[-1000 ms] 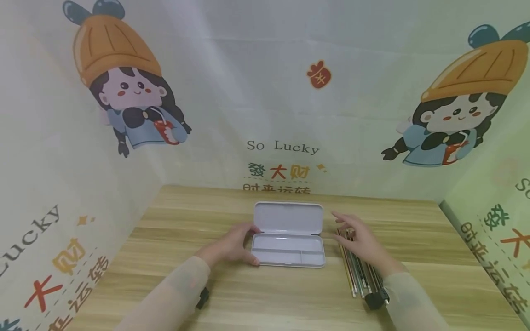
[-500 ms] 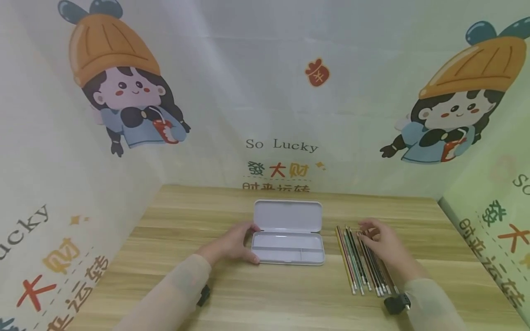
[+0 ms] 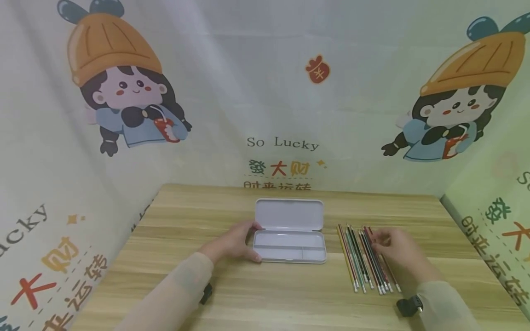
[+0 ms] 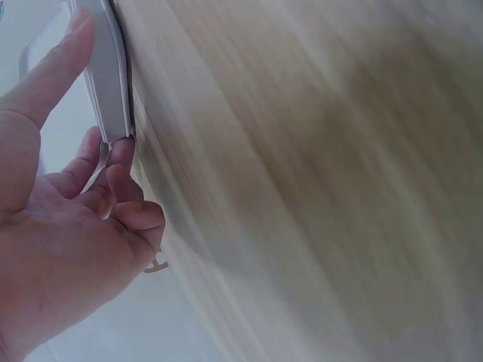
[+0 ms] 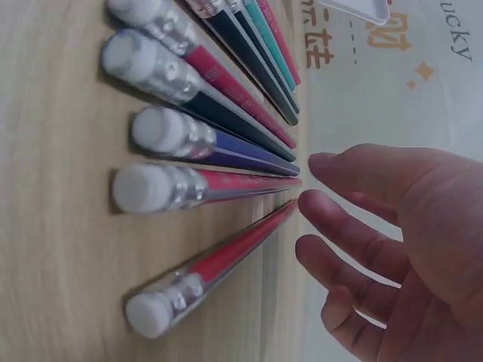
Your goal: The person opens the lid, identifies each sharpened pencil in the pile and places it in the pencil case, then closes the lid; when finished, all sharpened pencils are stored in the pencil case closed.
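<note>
A pale grey pencil case (image 3: 289, 253) lies with its lid back on the table; no pencils lie in its compartments. My left hand (image 3: 237, 241) holds its left side, thumb at the near corner and fingers by the hinge. In the left wrist view, the thumb (image 4: 64, 64) lies along the case's edge (image 4: 109, 72). Several pencils (image 3: 354, 257) with white erasers lie side by side to the right of the case. Over the rightmost ones is my right hand (image 3: 397, 250). In the right wrist view, its loosely bent fingers (image 5: 351, 226) are near the far ends of red pencils (image 5: 238, 245), thumb and forefinger apart.
The wooden table (image 3: 290, 299) is bordered by a printed cloth backdrop (image 3: 223, 92) at the back and sides. A small black device (image 3: 410, 305) sits at my right wrist, another (image 3: 205, 294) at my left.
My right hand has moved right across the pencils, from their left side to the rightmost ones, uncovering the bunch. The pencils look slightly spread. My left hand stays on the case.
</note>
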`<state>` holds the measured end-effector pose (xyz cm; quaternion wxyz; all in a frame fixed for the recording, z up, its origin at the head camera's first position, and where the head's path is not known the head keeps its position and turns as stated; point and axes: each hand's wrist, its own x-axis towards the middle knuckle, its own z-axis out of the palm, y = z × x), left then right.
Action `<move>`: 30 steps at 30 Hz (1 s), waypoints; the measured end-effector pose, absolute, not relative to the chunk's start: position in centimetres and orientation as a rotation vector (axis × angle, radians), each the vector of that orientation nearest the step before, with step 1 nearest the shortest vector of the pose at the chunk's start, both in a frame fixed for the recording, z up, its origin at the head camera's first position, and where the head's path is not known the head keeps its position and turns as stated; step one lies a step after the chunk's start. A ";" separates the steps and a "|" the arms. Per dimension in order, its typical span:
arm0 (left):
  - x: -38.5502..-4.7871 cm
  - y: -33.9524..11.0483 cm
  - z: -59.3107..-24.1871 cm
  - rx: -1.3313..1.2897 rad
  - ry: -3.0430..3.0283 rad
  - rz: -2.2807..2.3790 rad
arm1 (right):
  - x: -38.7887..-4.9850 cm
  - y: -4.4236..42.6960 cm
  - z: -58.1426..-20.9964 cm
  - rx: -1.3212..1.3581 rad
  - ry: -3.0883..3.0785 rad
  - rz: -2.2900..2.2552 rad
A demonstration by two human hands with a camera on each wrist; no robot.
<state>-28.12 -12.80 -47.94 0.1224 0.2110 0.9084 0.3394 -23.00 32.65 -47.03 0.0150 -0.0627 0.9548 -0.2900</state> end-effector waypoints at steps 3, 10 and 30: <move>-28.2 -12.6 -48.1 0.625 2.651 0.989 | -22.8 32.8 -47.1 -0.215 2.969 -0.888; -28.2 -12.4 -48.4 0.667 2.643 0.990 | -22.4 32.9 -47.0 -0.223 2.982 -0.860; -28.1 -12.8 -48.0 0.592 2.646 1.009 | -23.0 30.3 -46.2 -0.177 3.046 -0.522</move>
